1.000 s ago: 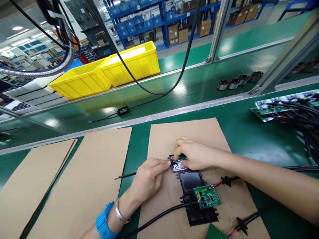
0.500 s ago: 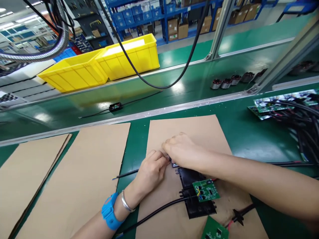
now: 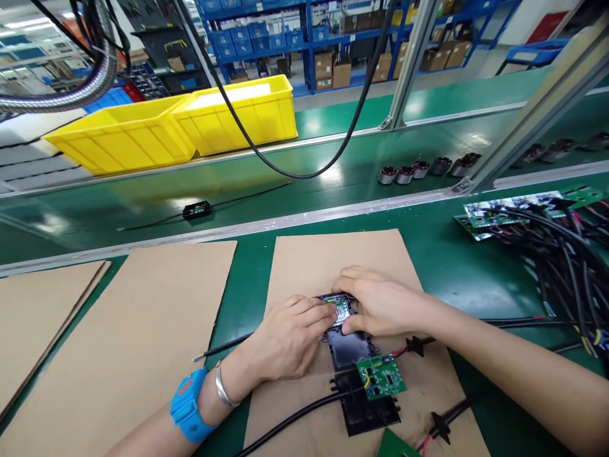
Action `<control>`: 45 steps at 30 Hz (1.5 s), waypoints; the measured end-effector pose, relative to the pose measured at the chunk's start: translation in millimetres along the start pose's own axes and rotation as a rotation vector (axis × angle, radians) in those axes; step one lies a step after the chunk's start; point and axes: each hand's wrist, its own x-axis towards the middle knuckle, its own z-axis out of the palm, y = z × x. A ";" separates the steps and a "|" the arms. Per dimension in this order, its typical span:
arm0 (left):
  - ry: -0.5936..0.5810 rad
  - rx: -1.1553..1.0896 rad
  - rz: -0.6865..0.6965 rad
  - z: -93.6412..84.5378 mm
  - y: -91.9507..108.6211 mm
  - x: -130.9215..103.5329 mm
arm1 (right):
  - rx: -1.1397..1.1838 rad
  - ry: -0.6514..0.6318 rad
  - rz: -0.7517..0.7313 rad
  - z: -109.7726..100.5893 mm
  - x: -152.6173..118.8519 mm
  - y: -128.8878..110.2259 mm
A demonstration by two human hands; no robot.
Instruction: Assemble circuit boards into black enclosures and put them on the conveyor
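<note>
A circuit board (image 3: 341, 307) sits in a black case at the upper part of a cardboard sheet (image 3: 333, 254). My left hand (image 3: 297, 330) lies over its left side, fingers extended onto the board. My right hand (image 3: 380, 301) grips the right side of the case, thumb below and fingers along the top edge. Just below are open black case parts (image 3: 352, 349), and a second green board (image 3: 381, 376) with a black cable rests across them. Another green board (image 3: 396, 445) shows at the bottom edge.
Cardboard sheets (image 3: 171, 285) lie at the left. Boards and tangled black cables (image 3: 566, 247) pile up at the right. Beyond the metal rail stand yellow bins (image 3: 242, 117) and metal cylinders (image 3: 404, 175). A black cable (image 3: 304, 176) hangs in front.
My left fingers have spread from a pinch onto the board. My right hand has shifted to the case's right side, uncovering the board. The camera view has shifted slightly.
</note>
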 end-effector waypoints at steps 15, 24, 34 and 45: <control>0.018 0.021 -0.020 11.7 1.8 -5.6 | 0.101 0.098 0.110 -4.0 -33.4 12.0; 0.002 0.005 -0.043 11.5 4.1 -4.4 | 0.086 -0.115 0.211 -21.4 -14.2 2.3; -0.011 -0.037 -0.062 10.9 6.3 -3.3 | -0.249 0.099 -0.294 1.5 -13.1 11.2; 0.044 -0.004 -0.064 12.8 6.4 -3.6 | -0.298 0.189 -0.392 11.9 -4.8 18.7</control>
